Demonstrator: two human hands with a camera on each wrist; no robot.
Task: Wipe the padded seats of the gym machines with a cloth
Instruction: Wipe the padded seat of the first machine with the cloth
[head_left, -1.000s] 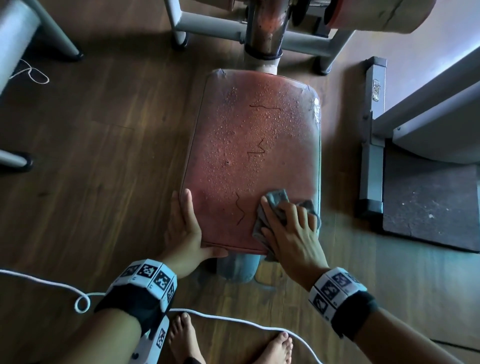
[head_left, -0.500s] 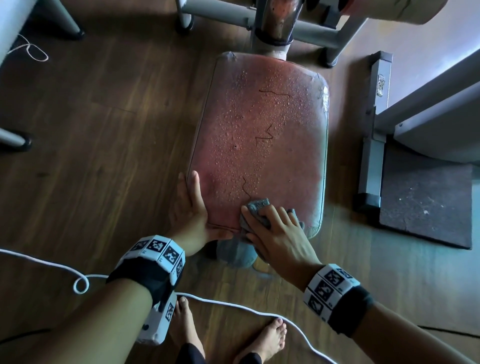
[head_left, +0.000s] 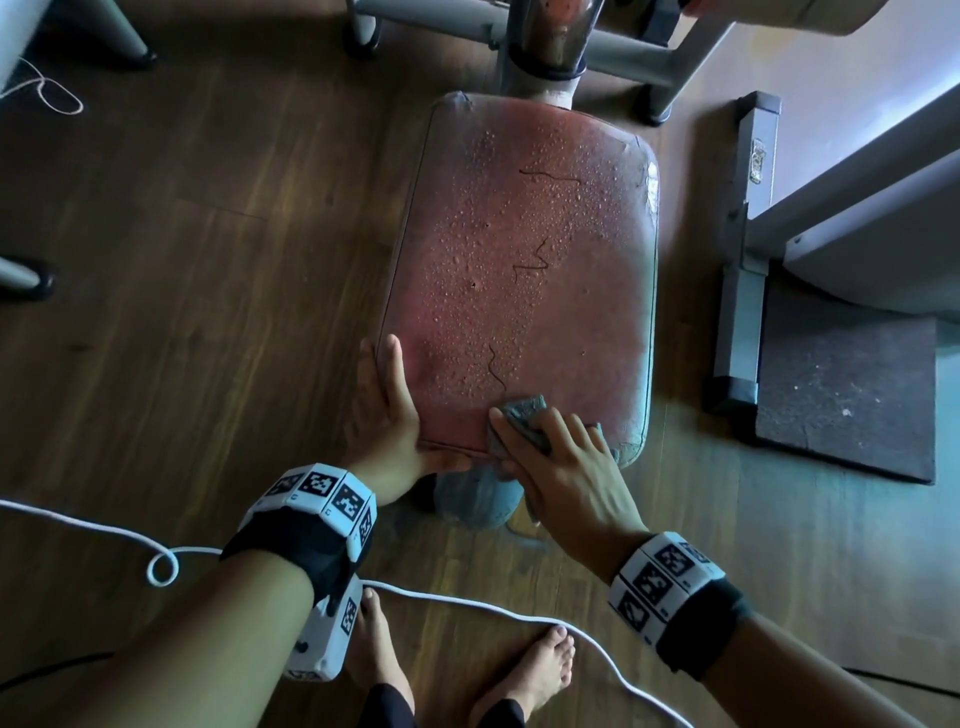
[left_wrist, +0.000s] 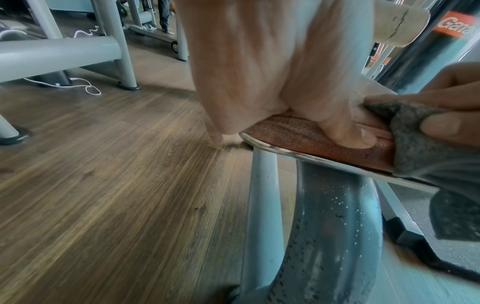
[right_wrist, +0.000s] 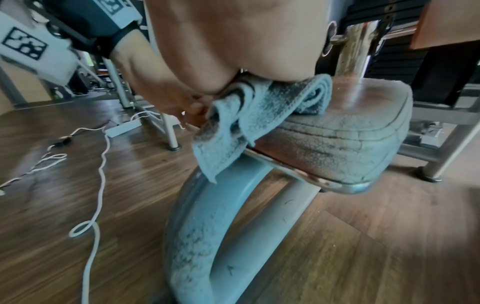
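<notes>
The red padded seat (head_left: 519, 270) is cracked and covered in water droplets over its far and left parts. My left hand (head_left: 400, 415) braces its near left corner, fingers straight along the side and thumb (left_wrist: 348, 133) on the front edge. My right hand (head_left: 561, 452) holds a grey cloth (head_left: 524, 410) down on the near edge. Its thumb (left_wrist: 439, 125) and a finger pinch the bunched cloth (left_wrist: 420, 152). Part of the cloth (right_wrist: 233, 131) hangs over the seat's worn front edge (right_wrist: 337, 144).
A curved grey support (right_wrist: 197, 236) carries the seat, and a steel post (head_left: 550, 47) rises behind it. A grey machine frame (head_left: 737, 312) and a black mat (head_left: 847, 400) lie on the right. A white cable (head_left: 467, 603) crosses the wooden floor by my bare feet (head_left: 530, 670).
My right hand has slid the cloth leftward along the seat's near edge, towards my left hand. My left hand keeps its hold on the corner.
</notes>
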